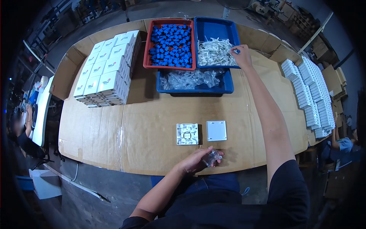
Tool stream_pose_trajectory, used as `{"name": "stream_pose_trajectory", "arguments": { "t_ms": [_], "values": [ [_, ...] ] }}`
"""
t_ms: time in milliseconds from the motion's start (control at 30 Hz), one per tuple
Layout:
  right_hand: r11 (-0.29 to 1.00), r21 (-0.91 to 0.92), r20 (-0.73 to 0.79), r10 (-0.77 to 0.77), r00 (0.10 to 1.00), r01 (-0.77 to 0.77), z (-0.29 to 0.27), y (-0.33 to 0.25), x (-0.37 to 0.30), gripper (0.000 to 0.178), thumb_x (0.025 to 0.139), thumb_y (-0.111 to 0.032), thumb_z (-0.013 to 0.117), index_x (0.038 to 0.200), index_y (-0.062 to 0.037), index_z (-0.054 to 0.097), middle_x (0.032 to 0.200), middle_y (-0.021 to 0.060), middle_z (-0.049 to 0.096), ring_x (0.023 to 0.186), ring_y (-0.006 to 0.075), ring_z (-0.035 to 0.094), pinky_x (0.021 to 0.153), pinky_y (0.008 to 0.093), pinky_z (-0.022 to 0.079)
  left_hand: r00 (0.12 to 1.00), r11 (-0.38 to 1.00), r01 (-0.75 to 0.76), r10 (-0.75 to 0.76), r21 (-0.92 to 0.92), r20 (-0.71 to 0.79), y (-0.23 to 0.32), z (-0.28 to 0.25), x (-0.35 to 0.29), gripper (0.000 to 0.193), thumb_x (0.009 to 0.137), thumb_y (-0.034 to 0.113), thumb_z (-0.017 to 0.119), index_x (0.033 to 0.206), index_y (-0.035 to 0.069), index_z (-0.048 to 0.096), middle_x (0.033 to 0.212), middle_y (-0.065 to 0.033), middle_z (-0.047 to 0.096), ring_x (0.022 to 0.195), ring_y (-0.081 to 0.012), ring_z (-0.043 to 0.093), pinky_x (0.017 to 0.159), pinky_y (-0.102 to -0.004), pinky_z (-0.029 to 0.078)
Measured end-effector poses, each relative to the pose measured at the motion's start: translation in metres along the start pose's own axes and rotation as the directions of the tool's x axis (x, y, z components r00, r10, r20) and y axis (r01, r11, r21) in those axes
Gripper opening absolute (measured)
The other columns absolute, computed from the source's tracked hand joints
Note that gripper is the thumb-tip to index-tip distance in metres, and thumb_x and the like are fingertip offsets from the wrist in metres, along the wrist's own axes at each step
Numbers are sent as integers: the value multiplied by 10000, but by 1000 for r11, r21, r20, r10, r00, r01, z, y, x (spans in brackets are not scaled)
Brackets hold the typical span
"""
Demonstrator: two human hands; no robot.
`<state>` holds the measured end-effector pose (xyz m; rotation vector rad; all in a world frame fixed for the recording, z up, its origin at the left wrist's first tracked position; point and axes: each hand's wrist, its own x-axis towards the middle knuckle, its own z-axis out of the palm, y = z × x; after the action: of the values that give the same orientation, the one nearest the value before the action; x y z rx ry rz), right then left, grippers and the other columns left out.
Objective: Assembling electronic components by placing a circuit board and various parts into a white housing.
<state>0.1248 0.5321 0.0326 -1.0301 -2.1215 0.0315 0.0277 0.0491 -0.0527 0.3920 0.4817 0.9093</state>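
My left hand (193, 162) is closed around a crumpled-looking clear plastic piece (212, 157), just off the front edge of the cardboard-covered table. My right arm stretches far forward. At its end my right hand (241, 57) has its fingers pinched at the right side of a blue tray (214, 26) heaped with small white slender parts (215, 52); what the fingertips hold, if anything, is too small to make out. Before my left hand lie a square white housing (187, 134) with a round opening and inner fittings, and a plain square white cover (216, 130) beside it.
A red tray (146, 57) of small blue parts (171, 44) stands left of the blue one. A lower blue tray (179, 91) holds clear plastic pieces (194, 78). Stacks of white boxes (103, 72) rise at left, more white square pieces (309, 95) at right. Other people sit at both sides.
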Motion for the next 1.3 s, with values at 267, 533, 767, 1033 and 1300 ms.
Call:
{"name": "stream_pose_trajectory", "arguments": {
  "t_ms": [267, 533, 767, 1033, 1300],
  "values": [
    [-41, 927, 373, 221, 901, -374, -100, -107, -41, 178, 1014, -162, 715, 1127, -25, 715, 966, 7, 675, 693, 51, 487, 572, 214, 357, 999, 995, -33, 37, 99, -37, -1, 2, -15, 619, 1148, 467, 359, 1400, -44, 601, 1089, -102, 716, 907, -164, 644, 875, -295, 539],
    [272, 850, 414, 181, 892, -450, -161, -165, -134, 184, 939, -84, 786, 1105, -37, 721, 937, 36, 741, 687, 42, 553, 580, 216, 412, 998, 999, -41, 39, -29, -56, -3, -2, -9, 625, 1141, 461, 380, 1439, -61, 550, 1158, -118, 730, 931, -170, 699, 914, -308, 552],
    [481, 536, 731, 148, 667, -694, -155, -179, -272, 96, 904, -32, 798, 989, -15, 757, 889, 4, 741, 698, 38, 578, 612, 197, 417, 995, 993, -89, 86, -75, -42, -2, -6, -7, 601, 1136, 471, 415, 1381, -46, 597, 1116, -115, 732, 913, -166, 714, 901, -309, 575],
    [629, 521, 749, -12, 662, -577, -161, -191, -296, 96, 875, -59, 816, 966, -54, 785, 1042, -8, 754, 793, 13, 587, 633, 211, 383, 991, 991, -132, 131, -12, -42, -6, -5, -9, 539, 1131, 437, 462, 1359, -27, 614, 1120, -146, 741, 901, -181, 723, 896, -328, 590],
    [659, 523, 770, -94, 631, -540, -154, -185, -284, 83, 873, -94, 822, 952, -78, 802, 1076, -20, 755, 849, 23, 600, 638, 219, 364, 990, 994, -113, 111, -11, -86, -4, 0, -11, 550, 1119, 479, 468, 1300, -15, 627, 1131, -140, 731, 918, -181, 718, 916, -336, 574]
  ]
}}
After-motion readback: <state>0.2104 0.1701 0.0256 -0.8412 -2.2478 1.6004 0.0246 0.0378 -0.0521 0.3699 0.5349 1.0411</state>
